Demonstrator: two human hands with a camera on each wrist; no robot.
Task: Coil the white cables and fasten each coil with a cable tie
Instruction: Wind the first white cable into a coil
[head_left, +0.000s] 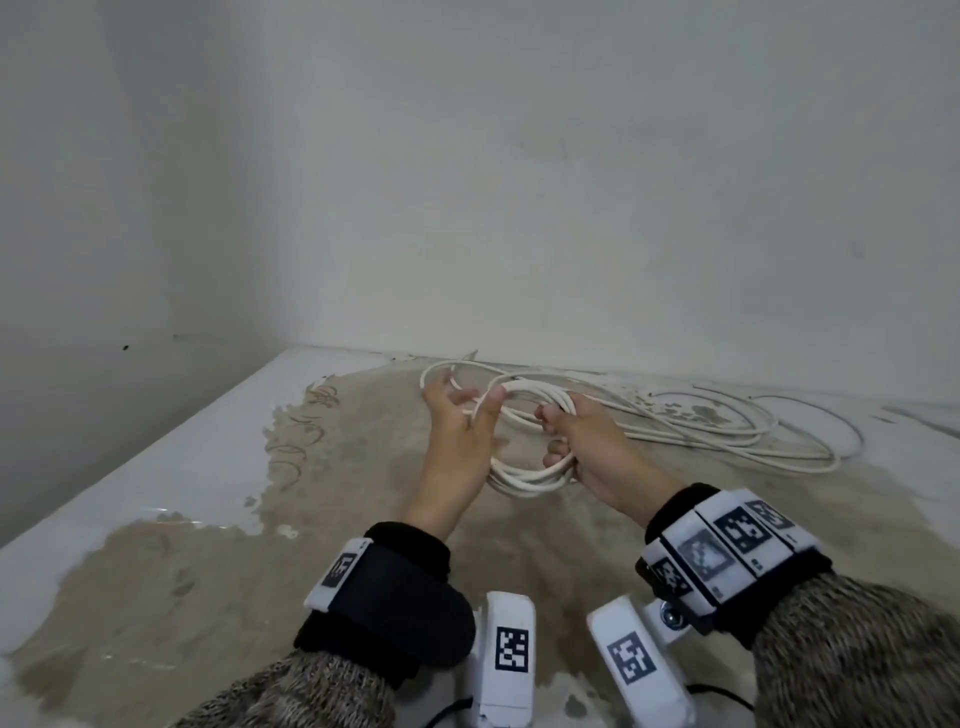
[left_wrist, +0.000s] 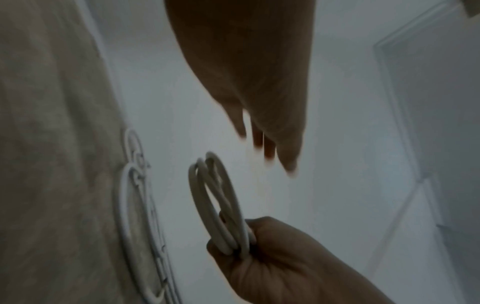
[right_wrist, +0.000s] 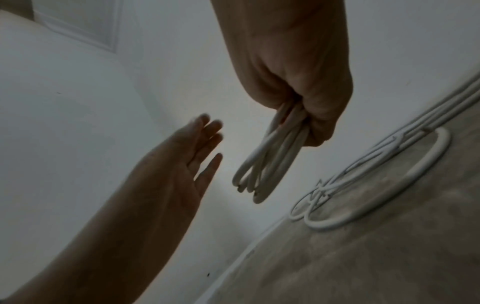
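Observation:
My right hand (head_left: 563, 441) grips a coil of white cable (head_left: 524, 478) of several loops, lifted above the table. In the right wrist view the right hand's fingers (right_wrist: 311, 107) curl round the coil (right_wrist: 267, 164), which hangs below the fist. My left hand (head_left: 460, 415) is open beside the coil, fingers straight and spread. The wrist views show the left hand (right_wrist: 192, 156) a little apart from the coil (left_wrist: 218, 201). More loose white cable (head_left: 727, 431) lies in wide loops on the table behind and to the right.
The table (head_left: 156, 467) has a worn beige middle and white edges. It stands against a white wall (head_left: 571, 182), with a corner to the left. The loose cable (right_wrist: 389, 174) runs along the back edge. A white door frame (left_wrist: 394, 102) shows in the wrist views.

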